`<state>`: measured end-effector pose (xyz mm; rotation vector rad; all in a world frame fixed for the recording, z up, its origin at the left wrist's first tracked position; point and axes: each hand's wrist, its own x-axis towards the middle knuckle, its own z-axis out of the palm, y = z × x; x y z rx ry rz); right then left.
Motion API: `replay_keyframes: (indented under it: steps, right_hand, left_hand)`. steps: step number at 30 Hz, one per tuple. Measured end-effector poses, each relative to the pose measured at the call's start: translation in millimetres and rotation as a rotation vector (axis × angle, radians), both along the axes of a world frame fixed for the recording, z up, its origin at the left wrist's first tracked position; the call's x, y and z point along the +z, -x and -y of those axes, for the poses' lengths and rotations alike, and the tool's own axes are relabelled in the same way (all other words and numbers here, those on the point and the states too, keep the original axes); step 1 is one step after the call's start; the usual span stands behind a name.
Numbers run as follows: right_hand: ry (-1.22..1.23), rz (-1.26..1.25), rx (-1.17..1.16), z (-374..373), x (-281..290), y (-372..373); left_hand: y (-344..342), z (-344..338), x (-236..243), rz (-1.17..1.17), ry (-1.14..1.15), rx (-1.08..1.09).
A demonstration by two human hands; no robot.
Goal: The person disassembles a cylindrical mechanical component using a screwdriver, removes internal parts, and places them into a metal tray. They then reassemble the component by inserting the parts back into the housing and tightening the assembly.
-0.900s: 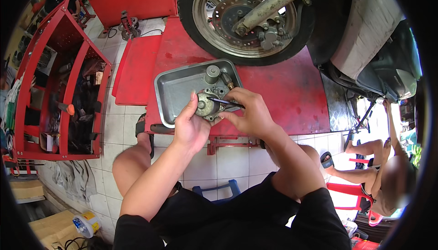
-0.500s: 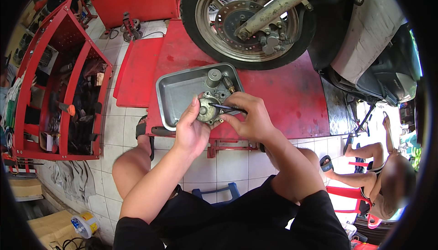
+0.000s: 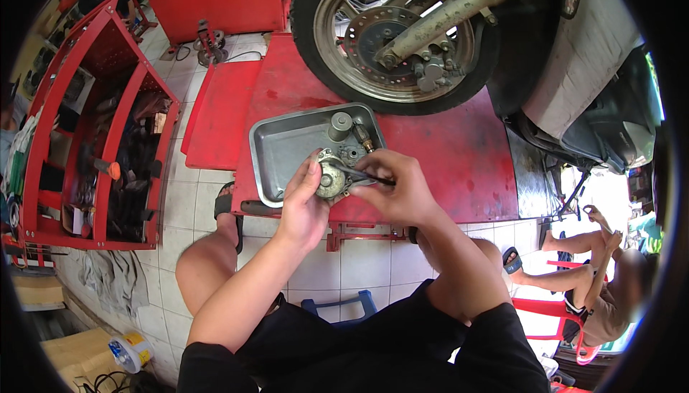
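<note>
My left hand (image 3: 302, 210) is wrapped round the side of a round, domed metal housing (image 3: 329, 180) with small lugs on its rim, held over the near edge of a grey metal tray (image 3: 264, 170). A slim black tool (image 3: 372, 177) is pinched in my right hand (image 3: 403, 188), its front end lying against the housing; the exact kind of tool cannot be made out. Inside the tray, beyond my hands, stand a short metal cylinder (image 3: 339, 127) and a dark fitting with a brass-coloured end (image 3: 364, 137). My fingers hide part of the housing's right side.
The tray rests on a red lift platform (image 3: 452, 170) under a motorbike's front wheel (image 3: 391, 99). On the left stands a red tool rack (image 3: 108, 127). A blue stool (image 3: 343, 302) is below me, and a seated person (image 3: 613, 292) is at the right.
My right hand and the black tool have shifted slightly against the housing, which has turned a little. The seated person at the right has raised their hands.
</note>
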<state>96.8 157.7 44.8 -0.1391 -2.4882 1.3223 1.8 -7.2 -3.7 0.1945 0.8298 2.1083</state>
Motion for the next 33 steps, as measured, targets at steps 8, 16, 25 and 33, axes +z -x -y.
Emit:
replay_keyframes:
  steps: [8, 16, 25, 33]
  right_hand:
    - [-0.183, -0.062, 0.036, -1, 34, -17]
    - [-0.021, -0.225, 0.013, 14, 36, -24]
    - [-0.098, -0.206, 0.045, 19, 31, -22]
    - [-0.199, -0.247, 0.041, 23, 27, -18]
  left_hand:
    - [3, -2, -10, 0.026, 0.221, 0.18]
    - [5, 0, 0, 0.064, 0.263, 0.183]
    - [6, -1, -11, 0.044, 0.263, 0.161]
    - [0, -4, -18, -0.066, 0.386, 0.188]
